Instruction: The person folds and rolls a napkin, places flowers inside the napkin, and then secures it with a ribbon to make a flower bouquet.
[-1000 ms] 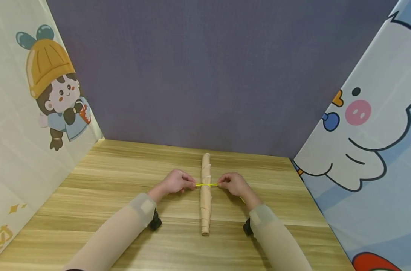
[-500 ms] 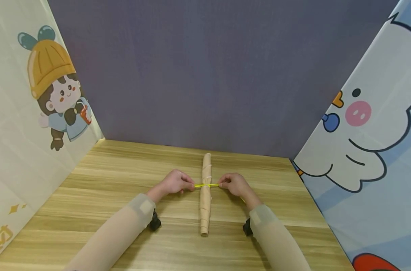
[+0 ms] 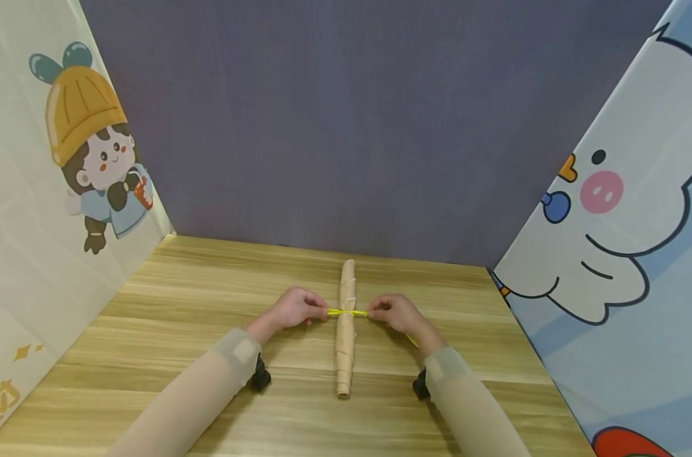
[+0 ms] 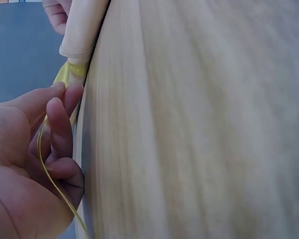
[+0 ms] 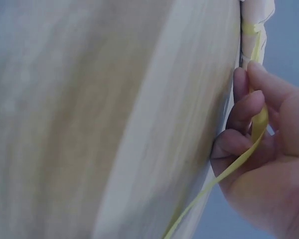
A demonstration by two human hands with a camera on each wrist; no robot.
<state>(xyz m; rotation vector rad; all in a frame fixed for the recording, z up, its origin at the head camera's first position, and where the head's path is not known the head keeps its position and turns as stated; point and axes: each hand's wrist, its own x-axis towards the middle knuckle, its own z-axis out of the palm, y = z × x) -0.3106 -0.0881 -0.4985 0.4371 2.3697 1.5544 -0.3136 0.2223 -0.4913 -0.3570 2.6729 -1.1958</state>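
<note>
A long beige roll of sheet material (image 3: 346,355) lies lengthwise away from me on the table. Around its middle runs a yellow ribbon (image 3: 346,311), crossed on top and stretched out to both sides. My left hand (image 3: 296,307) pinches one end of the ribbon between thumb and forefinger, just left of the roll. On the other side, my right hand (image 3: 396,312) pinches the opposite end the same way. In the right wrist view a loose tail of ribbon (image 5: 229,169) hangs past the curled fingers. A thinner tail (image 4: 52,181) trails down across the left palm.
The wood-grain table (image 3: 208,273) ends at a dark grey-blue back panel (image 3: 323,127). Light panels with cartoon prints, a child in a yellow hat (image 3: 85,114) and a white duck (image 3: 637,158), flank it left and right. Black wrist cameras (image 3: 260,374) sit under both cuffs.
Both hands keep their pinch on the ribbon at nearly the same spots. The right forearm has shifted very slightly to the right; the roll has barely moved.
</note>
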